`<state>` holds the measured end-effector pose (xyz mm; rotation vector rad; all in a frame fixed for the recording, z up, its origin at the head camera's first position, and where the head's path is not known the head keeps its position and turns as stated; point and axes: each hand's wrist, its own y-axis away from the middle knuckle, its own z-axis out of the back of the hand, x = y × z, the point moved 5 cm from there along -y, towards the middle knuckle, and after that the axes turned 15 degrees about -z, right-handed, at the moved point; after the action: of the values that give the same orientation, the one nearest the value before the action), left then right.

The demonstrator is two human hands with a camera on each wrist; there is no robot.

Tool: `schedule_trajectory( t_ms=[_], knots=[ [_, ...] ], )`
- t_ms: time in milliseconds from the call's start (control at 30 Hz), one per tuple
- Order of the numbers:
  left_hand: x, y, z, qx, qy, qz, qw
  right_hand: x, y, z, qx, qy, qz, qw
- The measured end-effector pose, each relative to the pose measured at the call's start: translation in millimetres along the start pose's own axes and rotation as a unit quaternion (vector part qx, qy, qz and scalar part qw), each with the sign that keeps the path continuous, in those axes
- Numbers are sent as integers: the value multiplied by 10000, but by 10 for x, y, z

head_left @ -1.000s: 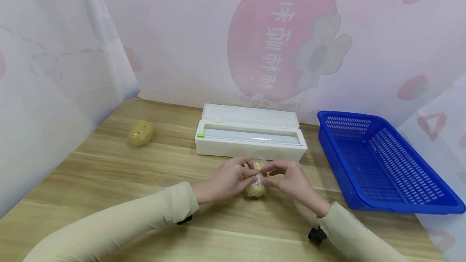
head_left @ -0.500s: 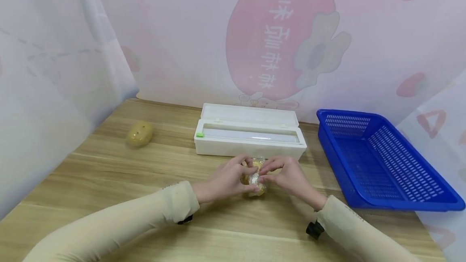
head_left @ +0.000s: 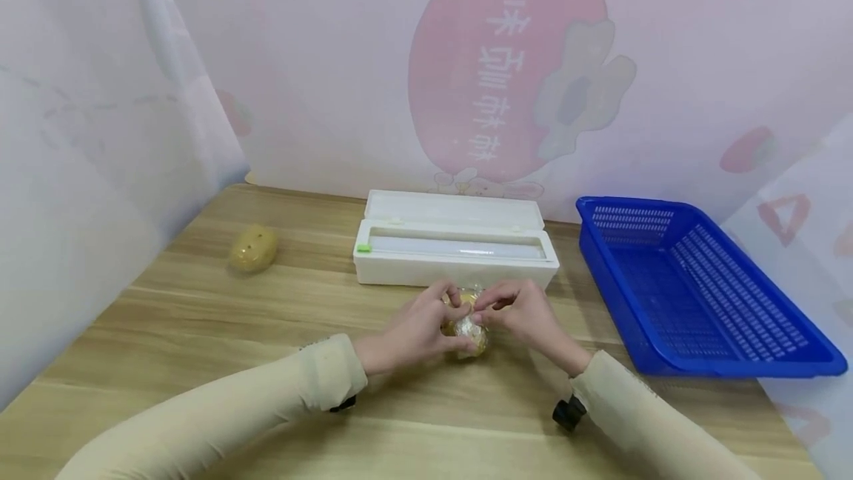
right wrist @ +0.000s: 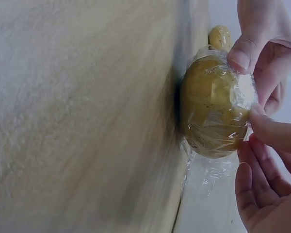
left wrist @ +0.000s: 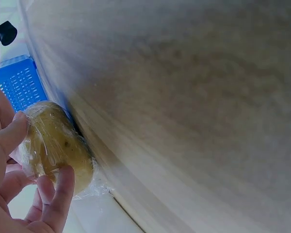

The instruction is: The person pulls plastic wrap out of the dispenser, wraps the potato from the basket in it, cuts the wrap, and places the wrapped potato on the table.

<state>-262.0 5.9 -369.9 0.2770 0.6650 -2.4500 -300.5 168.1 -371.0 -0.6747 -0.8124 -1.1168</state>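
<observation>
A potato [right wrist: 208,107] in clear cling film lies on the wooden table, between both hands. My left hand [head_left: 420,328] holds it from the left, thumb at its near end and fingers over its far part. From the other side my right hand [head_left: 529,317] pinches the film on top of the potato, thumb and forefinger close together. Loose film [right wrist: 203,177] sticks out at one end of the potato in the right wrist view. The fingers cover much of the potato in the head view.
Behind the hands stands a white cling film box [head_left: 456,272] with its lid raised and a roll inside. Another potato [head_left: 254,249], shiny as if wrapped, lies at the left. A blue plastic basket [head_left: 613,302] is at the right. Printed cloth hangs around the table.
My left thumb has moved from the top of the potato to its near end. The right hand's fingers have drawn closer together on the film. The view has shifted slightly.
</observation>
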Motion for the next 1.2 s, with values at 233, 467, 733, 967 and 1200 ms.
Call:
schedule_trajectory(
  t_ms=[233, 467, 733, 967, 1200],
  knots=[
    [64, 5, 52, 381, -197, -51, 9991, 93, -21, -19, 245, 356, 516, 9977],
    [114, 137, 170, -21, 187, 448, 9988, 99, 80, -124, 350, 1437, 1443, 9784],
    [-26, 143, 259, -103, 242, 790, 9965, 239, 173, -183, -505, 2322, 1328, 9622],
    [-29, 145, 243, 100, 313, 905, 9954, 212, 131, -212, -531, 1826, 791, 9786],
    [-11, 148, 210, 155, 563, 483, 9971, 242, 141, -174, -529, 1520, 294, 9865]
  ],
)
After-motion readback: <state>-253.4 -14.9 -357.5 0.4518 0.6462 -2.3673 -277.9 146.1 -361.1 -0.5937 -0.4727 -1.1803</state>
